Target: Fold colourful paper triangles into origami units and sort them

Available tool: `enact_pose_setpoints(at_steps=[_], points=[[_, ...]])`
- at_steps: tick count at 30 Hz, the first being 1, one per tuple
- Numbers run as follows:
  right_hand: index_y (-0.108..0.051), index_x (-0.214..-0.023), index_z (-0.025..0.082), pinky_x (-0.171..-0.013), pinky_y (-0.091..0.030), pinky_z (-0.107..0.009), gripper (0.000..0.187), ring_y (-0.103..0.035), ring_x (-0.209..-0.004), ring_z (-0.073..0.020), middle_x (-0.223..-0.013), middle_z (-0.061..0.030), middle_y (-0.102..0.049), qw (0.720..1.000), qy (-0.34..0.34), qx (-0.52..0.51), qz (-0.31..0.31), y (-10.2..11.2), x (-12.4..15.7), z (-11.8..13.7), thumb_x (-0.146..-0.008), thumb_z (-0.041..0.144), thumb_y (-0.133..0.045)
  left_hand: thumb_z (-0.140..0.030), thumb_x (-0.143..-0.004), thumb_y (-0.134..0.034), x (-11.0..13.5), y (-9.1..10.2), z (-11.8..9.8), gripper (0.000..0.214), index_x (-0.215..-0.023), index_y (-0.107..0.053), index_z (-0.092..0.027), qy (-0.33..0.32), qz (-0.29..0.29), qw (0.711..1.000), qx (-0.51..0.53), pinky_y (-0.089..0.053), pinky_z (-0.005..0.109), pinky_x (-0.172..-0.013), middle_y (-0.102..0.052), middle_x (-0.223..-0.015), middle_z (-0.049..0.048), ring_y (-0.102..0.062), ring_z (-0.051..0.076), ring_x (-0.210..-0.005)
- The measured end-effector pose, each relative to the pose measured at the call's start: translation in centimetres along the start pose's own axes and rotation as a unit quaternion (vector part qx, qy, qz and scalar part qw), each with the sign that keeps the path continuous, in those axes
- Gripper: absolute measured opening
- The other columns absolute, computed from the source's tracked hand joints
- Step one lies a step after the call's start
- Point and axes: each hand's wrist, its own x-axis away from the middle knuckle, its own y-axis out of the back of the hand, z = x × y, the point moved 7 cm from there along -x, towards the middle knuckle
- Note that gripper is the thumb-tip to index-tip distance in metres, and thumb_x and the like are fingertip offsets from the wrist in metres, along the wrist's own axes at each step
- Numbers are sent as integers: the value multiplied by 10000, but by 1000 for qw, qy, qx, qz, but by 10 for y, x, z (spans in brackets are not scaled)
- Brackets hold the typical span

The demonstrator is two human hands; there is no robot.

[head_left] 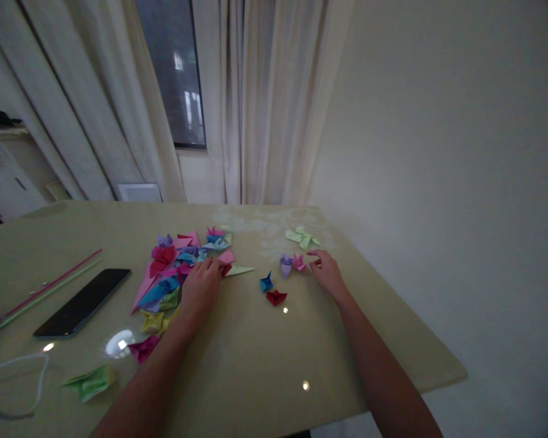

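My left hand reaches over a pile of origami pieces, its fingers closed on a small dark red origami piece. Beneath and around it lie folded papers in pink, blue, purple and yellow, with a blue origami piece near the wrist. A pale green pointed paper sticks out just right of the fingertips. My right hand is open, thumb and forefinger apart, just right of a pink origami piece. Beside that sits a purple one. Nearer me are a blue origami piece and a red origami boat.
A light green origami piece lies farther back. Left of the pile are a black phone, thin pink and green sticks and a white cable. A green folded paper rests near my left forearm. The table meets the wall at right.
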Motion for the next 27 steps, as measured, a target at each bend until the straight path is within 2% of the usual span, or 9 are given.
enact_pose_setpoints(at_steps=[2, 4, 8, 11, 15, 17, 21, 24, 27], points=[[-745, -1133, 174, -844, -585, -393, 359, -677, -793, -200, -1128, -113, -699, 997, 36, 26, -68, 11, 3, 17, -856, 121, -523, -237, -1045, -473, 5, 0, -20, 247, -1070, -716, -201, -27, -5, 997, 72, -510, 370, -941, -730, -1085, 110, -679, 268, -1045], [-731, -1163, 180, -859, -583, -393, 309, -669, -838, -215, -1129, -120, -679, 993, 81, 20, -86, 12, 9, 40, -936, 174, -521, -231, -1042, -485, 11, -6, -45, 238, -1090, -718, -225, -61, 23, 986, 151, -525, 334, -910, -737, -1099, 85, -697, 235, -1029], [-734, -1154, 233, -948, -568, -402, 221, -677, -995, -245, -1098, -100, -703, 980, 196, -17, 20, -17, 30, 90, -1041, 301, -556, -255, -1061, -448, 17, -21, -77, 294, -1216, -698, -236, -90, 59, 962, 251, -541, 324, -942, -738, -1182, 78, -712, 208, -1070], [-747, -1169, 248, -1065, -521, -466, 222, -677, -1098, -260, -1121, -98, -731, 964, 254, -24, 77, -37, 46, 111, -1057, 302, -563, -210, -1048, -434, 14, -22, -58, 356, -1323, -660, -206, -36, 27, 979, 197, -527, 377, -983, -715, -1283, 125, -676, 243, -1167], [-685, -1375, 262, -1102, -508, -483, 363, -639, -1274, -287, -1414, -132, -665, 943, 280, -29, 176, -59, 61, 119, -1032, 373, -647, -182, -989, -521, 13, -19, -18, 322, -1253, -703, -208, 30, 34, 999, 11, -472, 488, -990, -676, -1365, 167, -585, 343, -1263], [-674, -1402, 279, -1103, -507, -464, 398, -633, -1294, -285, -1460, -127, -643, 929, 294, -27, 222, -66, 67, 122, -1018, 383, -679, -198, -995, -518, 14, -19, -12, 256, -1132, -733, -212, 15, 63, 997, -31, -447, 493, -978, -708, -1273, 156, -601, 342, -1206], [-724, -1319, 265, -1045, -535, -396, 294, -680, -1183, -241, -1312, -101, -720, 911, 320, -37, 259, -72, 74, 126, -1033, 279, -654, -105, -976, -463, 13, -19, -18, 285, -991, -729, -205, -33, 90, 993, -71, -435, 445, -931, -735, -1130, 139, -645, 311, -1116], [-747, -1244, 258, -1016, -543, -380, 238, -688, -1132, -228, -1253, -93, -728, 912, 323, -33, 249, -73, 73, 125, -1038, 231, -631, -124, -992, -430, 9, -14, -18, 300, -1008, -722, -187, -21, 46, 997, -62, -455, 432, -895, -736, -1087, 152, -661, 319, -1082], [-754, -1180, 244, -1007, -541, -392, 185, -681, -1134, -243, -1258, -107, -715, 921, 318, -28, 225, -71, 70, 124, -1010, 272, -686, -237, -1034, -408, 6, 0, -14, 301, -1017, -703, -181, 14, -58, 997, 53, -484, 419, -893, -730, -1021, 140, -664, 307, -1026]])
